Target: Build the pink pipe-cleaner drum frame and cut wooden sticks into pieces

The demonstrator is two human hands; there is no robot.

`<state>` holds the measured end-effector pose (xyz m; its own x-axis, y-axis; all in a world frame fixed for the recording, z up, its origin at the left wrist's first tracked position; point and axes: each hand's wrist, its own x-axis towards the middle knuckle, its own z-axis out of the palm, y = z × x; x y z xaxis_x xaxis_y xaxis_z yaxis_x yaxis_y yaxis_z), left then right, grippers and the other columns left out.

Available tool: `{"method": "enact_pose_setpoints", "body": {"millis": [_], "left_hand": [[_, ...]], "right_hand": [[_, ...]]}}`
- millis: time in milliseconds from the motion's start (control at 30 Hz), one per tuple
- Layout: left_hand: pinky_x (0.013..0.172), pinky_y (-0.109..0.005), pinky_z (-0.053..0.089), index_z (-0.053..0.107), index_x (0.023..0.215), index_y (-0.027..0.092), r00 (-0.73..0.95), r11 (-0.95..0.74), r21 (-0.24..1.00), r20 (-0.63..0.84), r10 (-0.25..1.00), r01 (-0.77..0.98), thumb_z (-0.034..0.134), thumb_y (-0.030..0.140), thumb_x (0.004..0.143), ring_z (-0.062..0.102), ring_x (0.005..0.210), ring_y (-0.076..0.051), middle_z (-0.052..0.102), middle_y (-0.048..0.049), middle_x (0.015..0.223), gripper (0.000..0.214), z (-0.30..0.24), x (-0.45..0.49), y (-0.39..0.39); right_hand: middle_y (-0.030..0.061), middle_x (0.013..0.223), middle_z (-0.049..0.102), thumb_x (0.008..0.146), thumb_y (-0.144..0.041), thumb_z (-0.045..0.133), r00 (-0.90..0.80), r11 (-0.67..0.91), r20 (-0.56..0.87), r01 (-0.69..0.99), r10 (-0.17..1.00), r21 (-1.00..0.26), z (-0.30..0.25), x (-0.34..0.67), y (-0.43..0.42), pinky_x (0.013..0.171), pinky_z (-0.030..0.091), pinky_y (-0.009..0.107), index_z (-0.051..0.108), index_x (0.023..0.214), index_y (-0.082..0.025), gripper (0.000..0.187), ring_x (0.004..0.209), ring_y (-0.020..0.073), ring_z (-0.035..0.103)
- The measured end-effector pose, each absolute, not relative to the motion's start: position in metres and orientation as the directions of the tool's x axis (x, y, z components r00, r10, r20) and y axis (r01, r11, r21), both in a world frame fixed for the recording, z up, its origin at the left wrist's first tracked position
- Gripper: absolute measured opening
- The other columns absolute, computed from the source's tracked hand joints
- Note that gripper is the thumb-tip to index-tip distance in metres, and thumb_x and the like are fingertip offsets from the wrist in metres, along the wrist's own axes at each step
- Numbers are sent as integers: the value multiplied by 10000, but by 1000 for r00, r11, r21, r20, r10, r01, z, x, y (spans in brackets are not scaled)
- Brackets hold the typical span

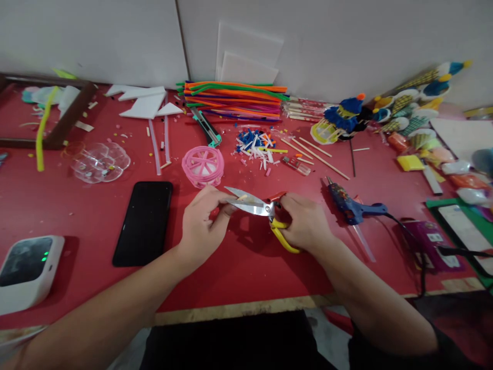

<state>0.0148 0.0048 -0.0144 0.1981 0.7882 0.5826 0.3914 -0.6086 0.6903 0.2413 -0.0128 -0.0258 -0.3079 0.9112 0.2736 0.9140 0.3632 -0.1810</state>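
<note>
My right hand is closed round the yellow and red handles of a pair of scissors, whose blades point left and stand apart. Between the blades lies a small pale stick, pinched at its left end by my left hand. Its far end is partly hidden by my fingers. Just behind my left hand sits a pink wheel-like piece with spokes. A pile of small blue and white cut bits lies beyond the scissors, with several thin wooden sticks beside it.
A black phone and a white device lie on the left. On the right are a blue glue gun with its cord and a purple box. Pipe cleaners and a box cutter lie at the back.
</note>
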Motion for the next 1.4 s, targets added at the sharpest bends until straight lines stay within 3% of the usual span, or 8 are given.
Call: {"method": "enact_pose_setpoints", "body": {"millis": [700,967,1100,1233,1400], "left_hand": [[613,-250,501,648,880,191,207,-618,694,587,783,371,553,87,853,605,678,-129,633,-8,754,144,-15,14,4],[597,-240,483,636,857,188,221,-617,689,580,784,381,551,112,878,583,660,-118,622,-8,755,116,-11,15,1],[645,-244,495,591,857,188,220,-646,673,612,760,360,546,109,873,597,714,-128,627,-16,786,93,-12,17,-3],[625,-244,482,573,858,198,138,-526,789,510,849,319,506,159,914,578,676,-126,598,-4,751,96,-15,18,-2],[604,-218,483,581,879,200,32,-316,936,315,949,155,508,292,947,550,615,-104,579,17,699,135,-20,18,4]], "right_hand": [[43,634,531,764,-292,478,-330,395,305,901,893,-180,-26,240,-14,547,286,281,522,664,-196,146,568,163,448],[32,612,511,708,-318,474,-325,355,163,912,931,-205,-25,240,-19,521,244,272,509,650,-199,137,532,146,398],[22,611,504,722,-340,475,-370,404,178,885,912,-232,-24,241,-19,523,250,276,492,653,-207,151,529,145,394],[47,733,547,802,-414,481,-341,387,218,894,914,-224,-20,240,-15,577,312,291,516,774,-201,218,636,182,478],[61,815,541,889,-508,432,-244,317,254,897,936,-308,-15,241,-11,616,356,311,471,852,-202,311,679,193,487]]}}
